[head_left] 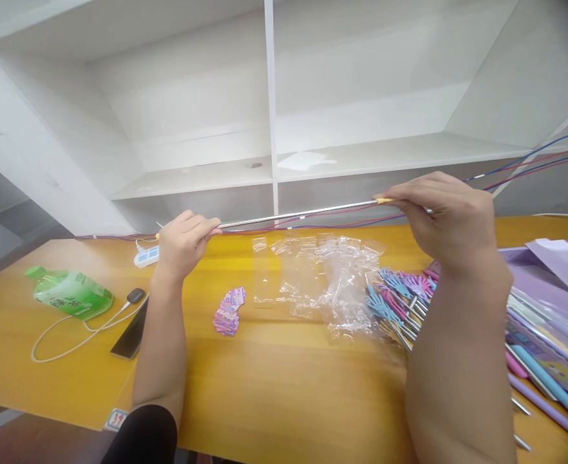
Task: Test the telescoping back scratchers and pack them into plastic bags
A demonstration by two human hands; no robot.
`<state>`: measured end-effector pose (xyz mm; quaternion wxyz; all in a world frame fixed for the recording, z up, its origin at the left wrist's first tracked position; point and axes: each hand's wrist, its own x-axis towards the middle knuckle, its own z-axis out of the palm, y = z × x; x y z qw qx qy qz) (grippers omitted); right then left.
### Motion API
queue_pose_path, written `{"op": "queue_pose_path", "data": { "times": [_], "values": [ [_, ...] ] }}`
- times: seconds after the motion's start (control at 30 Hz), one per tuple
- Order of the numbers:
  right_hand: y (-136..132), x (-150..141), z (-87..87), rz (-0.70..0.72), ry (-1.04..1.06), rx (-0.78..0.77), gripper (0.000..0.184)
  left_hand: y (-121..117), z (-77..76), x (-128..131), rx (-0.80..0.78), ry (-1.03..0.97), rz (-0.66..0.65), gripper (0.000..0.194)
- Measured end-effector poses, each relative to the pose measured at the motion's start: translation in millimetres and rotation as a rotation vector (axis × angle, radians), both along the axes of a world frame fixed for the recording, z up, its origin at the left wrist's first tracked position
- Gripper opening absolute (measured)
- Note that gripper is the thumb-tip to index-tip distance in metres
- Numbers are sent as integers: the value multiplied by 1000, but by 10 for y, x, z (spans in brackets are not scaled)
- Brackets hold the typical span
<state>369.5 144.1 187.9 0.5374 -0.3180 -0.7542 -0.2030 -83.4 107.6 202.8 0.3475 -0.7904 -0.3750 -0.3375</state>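
My left hand point(183, 241) and my right hand point(445, 219) are both closed on a thin metal-rod back scratcher point(298, 213), stretched almost level between them above the table. A pale yellow piece shows on the rod at my right fingertips; its outer ends are mostly hidden by my hands. Beneath my right forearm lies a pile of back scratchers point(394, 303) with blue, pink and purple hand-shaped heads on metal rods. Clear plastic sleeves point(308, 277) are spread on the table below the held rod. Left of them is a small fanned stack of pink-purple cards point(228, 314).
On the left of the wooden table point(284, 393) are a green bottle point(74, 293), a phone point(128, 338), a white cable and a power strip point(146, 256). At right stands a purple box point(535, 270) beside packed scratchers point(549, 348). White shelving point(270, 96) rises behind; wires run along its base.
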Motion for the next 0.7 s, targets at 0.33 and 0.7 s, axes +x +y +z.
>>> {"op": "queue_pose_path", "data": {
  "times": [0.33, 0.7],
  "values": [
    [94, 434, -121, -183, 84, 58, 18, 133, -6, -364, 18, -131, 2, 21],
    [83, 644, -147, -271, 153, 111, 20, 127, -33, -451, 44, -208, 24, 14]
  ]
}}
